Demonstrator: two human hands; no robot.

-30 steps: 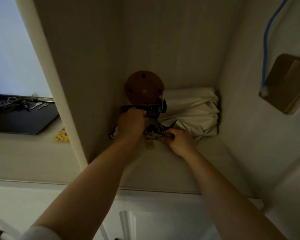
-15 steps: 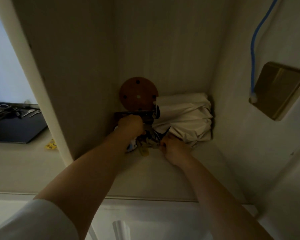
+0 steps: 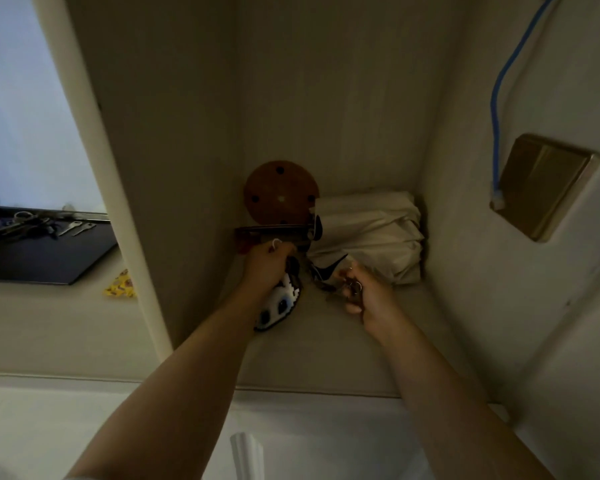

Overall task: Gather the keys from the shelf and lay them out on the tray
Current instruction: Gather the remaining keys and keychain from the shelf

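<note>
Both my hands are inside a dim shelf niche [image 3: 319,344]. My left hand [image 3: 265,263] is closed around a key ring, and a black-and-white beaded panda charm [image 3: 281,301] hangs below it. My right hand [image 3: 368,292] grips a bunch of keys [image 3: 350,284] with metal rings showing above the fingers. At the far left a black tray [image 3: 49,258] lies on a counter, with several keys [image 3: 25,225] on its far part.
A round brown disc [image 3: 279,192] leans on the niche's back wall above a dark flat item [image 3: 274,233]. A folded cream bag [image 3: 371,233] fills the back right corner. A yellow wrapper [image 3: 120,285] lies beside the tray. On the right wall hang a blue cable [image 3: 499,98] and a brass plate [image 3: 541,185].
My hands have drawn apart and back from the pile at the back of the shelf. The left now lifts out the panda charm; the right has pulled a key bunch toward me.
</note>
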